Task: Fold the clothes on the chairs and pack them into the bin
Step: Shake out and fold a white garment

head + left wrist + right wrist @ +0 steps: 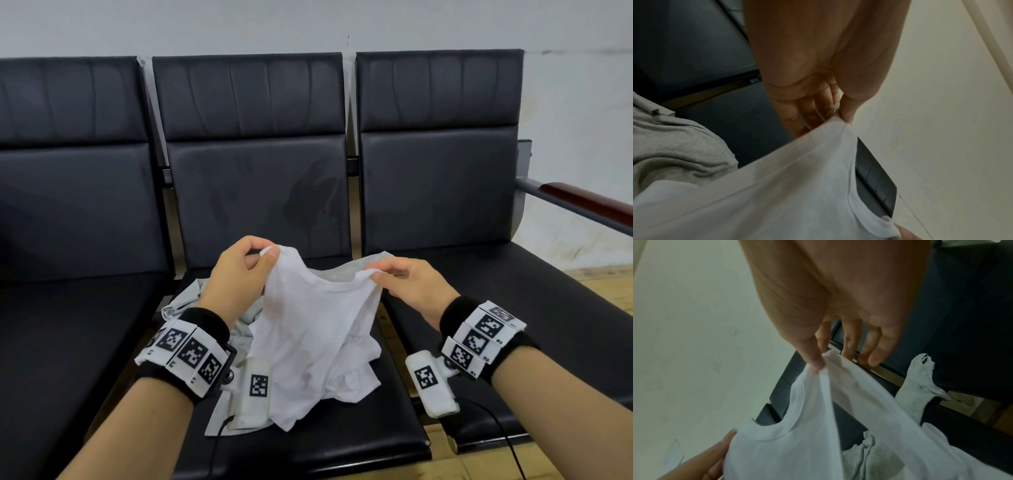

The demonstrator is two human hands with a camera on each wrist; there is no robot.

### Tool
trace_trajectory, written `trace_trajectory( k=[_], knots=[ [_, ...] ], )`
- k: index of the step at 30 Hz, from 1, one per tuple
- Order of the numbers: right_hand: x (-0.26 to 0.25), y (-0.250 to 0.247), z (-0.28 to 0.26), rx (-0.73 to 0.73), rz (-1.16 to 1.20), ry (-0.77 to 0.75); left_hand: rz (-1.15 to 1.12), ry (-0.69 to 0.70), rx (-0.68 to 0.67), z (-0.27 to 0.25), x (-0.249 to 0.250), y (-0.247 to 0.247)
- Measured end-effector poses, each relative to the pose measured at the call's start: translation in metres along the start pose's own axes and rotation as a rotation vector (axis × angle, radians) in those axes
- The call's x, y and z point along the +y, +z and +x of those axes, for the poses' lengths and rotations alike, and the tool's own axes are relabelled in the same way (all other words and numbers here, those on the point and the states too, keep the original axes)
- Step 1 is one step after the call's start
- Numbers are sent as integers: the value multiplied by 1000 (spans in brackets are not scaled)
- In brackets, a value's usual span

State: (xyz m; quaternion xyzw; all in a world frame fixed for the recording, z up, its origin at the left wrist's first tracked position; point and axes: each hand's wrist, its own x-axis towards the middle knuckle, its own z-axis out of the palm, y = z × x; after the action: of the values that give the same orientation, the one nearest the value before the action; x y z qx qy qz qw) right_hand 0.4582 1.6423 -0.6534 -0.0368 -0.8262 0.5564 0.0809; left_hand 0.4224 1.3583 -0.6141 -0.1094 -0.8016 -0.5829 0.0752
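The left hand (239, 274) pinches one upper corner of a white shirt (318, 339) between thumb and fingers, and the right hand (407, 284) pinches the other corner, so the top edge sags between them. The shirt hangs over the middle chair (308, 442), its lower part crumpled on the near seat. A grey garment (191, 301) lies under it, reaching left and far behind the hands.
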Motion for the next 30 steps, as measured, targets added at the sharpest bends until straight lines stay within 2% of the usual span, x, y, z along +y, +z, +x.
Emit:
trace_trajectory(
  k=[9,15,19,24,30],
  knots=[
    [-31,-5,-8,172,59,-100,-110,31,86,3,14,-1],
    [-64,-14,-14,271,-238,-264,-158,116,109,-6,42,-10],
    [-83,-19,-14,285,-198,-294,-249,113,117,-12,60,-23],
    [-131,-34,-18,322,-161,-409,-246,163,131,-10,92,-53],
    [-203,-66,-35,307,-129,-513,-248,266,140,-18,157,-91]
  ],
)
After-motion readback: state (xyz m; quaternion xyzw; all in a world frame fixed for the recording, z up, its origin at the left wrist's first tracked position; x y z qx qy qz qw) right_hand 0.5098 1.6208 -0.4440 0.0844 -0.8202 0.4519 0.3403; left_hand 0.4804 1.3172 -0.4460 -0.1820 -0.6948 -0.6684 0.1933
